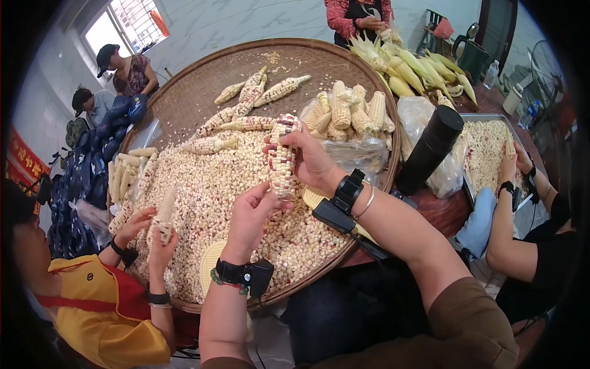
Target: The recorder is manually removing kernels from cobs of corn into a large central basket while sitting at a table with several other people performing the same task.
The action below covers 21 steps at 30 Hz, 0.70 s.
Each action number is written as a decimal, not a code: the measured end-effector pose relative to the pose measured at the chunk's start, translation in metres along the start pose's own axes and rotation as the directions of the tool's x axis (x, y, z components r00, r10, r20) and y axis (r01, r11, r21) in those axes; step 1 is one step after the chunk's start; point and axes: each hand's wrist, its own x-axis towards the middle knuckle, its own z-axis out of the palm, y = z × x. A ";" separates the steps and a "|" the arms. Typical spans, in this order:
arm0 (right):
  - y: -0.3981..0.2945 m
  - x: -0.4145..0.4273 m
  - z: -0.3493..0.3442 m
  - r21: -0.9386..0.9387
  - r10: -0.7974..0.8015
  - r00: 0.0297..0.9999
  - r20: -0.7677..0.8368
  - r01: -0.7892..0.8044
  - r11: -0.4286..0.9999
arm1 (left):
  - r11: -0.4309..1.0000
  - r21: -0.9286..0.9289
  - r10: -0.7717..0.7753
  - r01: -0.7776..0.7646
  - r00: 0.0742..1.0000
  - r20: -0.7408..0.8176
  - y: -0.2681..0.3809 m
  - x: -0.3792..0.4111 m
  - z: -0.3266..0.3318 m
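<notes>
Before me an ear of corn with cream and dark red kernels stands roughly upright between my two hands. My right hand grips its upper part, with the thumb across the kernels. The fingers of my left hand hold its lower end. Beneath lies a heap of loose corn kernels in a wide round woven tray. More ears with kernels lie behind the heap. Bare corn cobs fill a clear plastic bag at the tray's right side.
At left a co-worker's hands hold a cob; other bare cobs lie near. A black bottle stands right of the woven tray. Beyond it, another person works over a metal tray. Husked ears lie behind; a yellow sole-shaped piece lies near my left wrist.
</notes>
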 end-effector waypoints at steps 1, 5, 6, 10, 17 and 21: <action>0.000 0.000 0.000 0.027 0.010 1.000 -0.002 -0.010 1.000 | 1.000 0.022 0.011 -0.012 1.000 0.016 0.000 0.000 0.000; 0.000 0.003 -0.004 0.047 0.010 0.999 -0.043 -0.008 0.999 | 0.998 0.054 0.025 -0.027 0.999 0.045 0.000 0.000 0.003; 0.001 0.004 -0.003 0.049 0.007 0.999 -0.038 -0.005 0.999 | 0.998 0.054 0.023 -0.025 0.999 0.045 -0.001 0.000 0.003; 0.002 0.002 0.000 0.028 0.016 0.998 -0.053 -0.014 1.000 | 0.994 0.098 0.051 -0.050 0.999 -0.005 -0.006 0.002 0.001; 0.008 0.003 0.000 -0.051 -0.007 0.998 -0.062 0.004 0.999 | 0.929 0.362 0.106 -0.075 0.992 -0.066 -0.011 0.005 0.000; 0.009 0.002 0.003 -0.075 0.012 0.997 -0.082 -0.018 0.997 | 0.871 0.491 0.073 -0.003 0.989 -0.125 -0.004 0.000 0.006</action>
